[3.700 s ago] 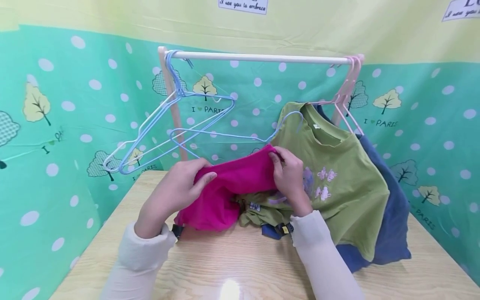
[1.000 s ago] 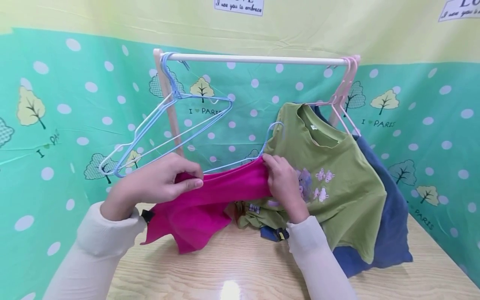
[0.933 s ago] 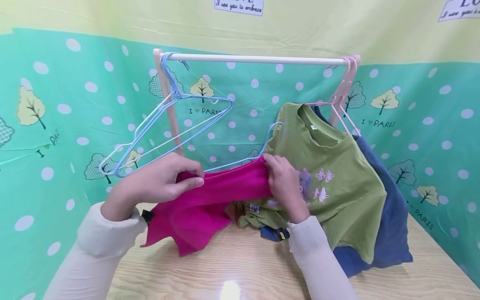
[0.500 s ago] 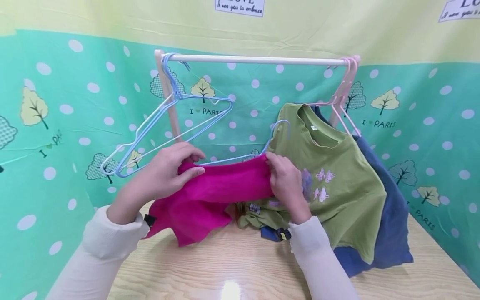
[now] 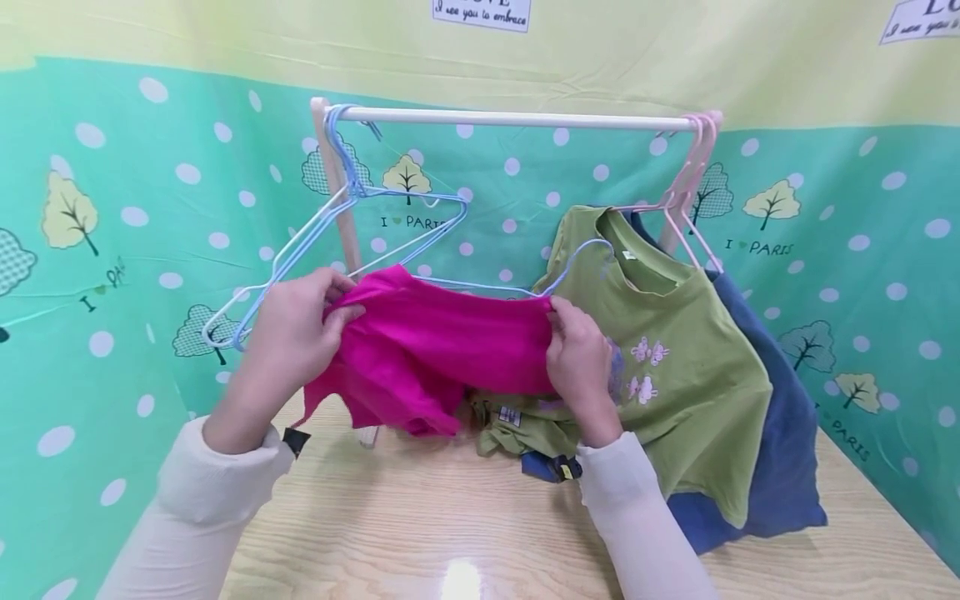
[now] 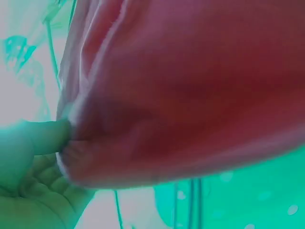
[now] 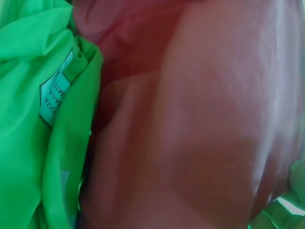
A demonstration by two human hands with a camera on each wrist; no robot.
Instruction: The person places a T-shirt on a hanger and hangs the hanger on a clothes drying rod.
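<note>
A magenta garment (image 5: 465, 333) is stretched between both hands, off the table. My left hand (image 5: 296, 325) pinches its upper left part between thumb and fingers; the left wrist view shows the thumb on the cloth (image 6: 190, 95). At the upper right edge, my right hand (image 5: 577, 354) pinches the cloth just below a blue wire hanger's hook. This hanger (image 5: 480, 286) lies along the garment's top edge, its lower part hidden by the cloth. In the right wrist view the cloth (image 7: 205, 119) hangs beside a green garment (image 7: 28, 105).
A rack with a white rail (image 5: 517, 119) stands behind the hands. Blue and white hangers (image 5: 288, 254) hang at its left. At its right, pink hangers (image 5: 678, 196) bear a green shirt (image 5: 697, 367) and a dark blue garment (image 5: 787, 442). The wooden table (image 5: 420, 517) lies below.
My left hand has moved left and up, raising and spreading the magenta garment's left end. The hanger's hook has shifted right. My right hand has moved only slightly.
</note>
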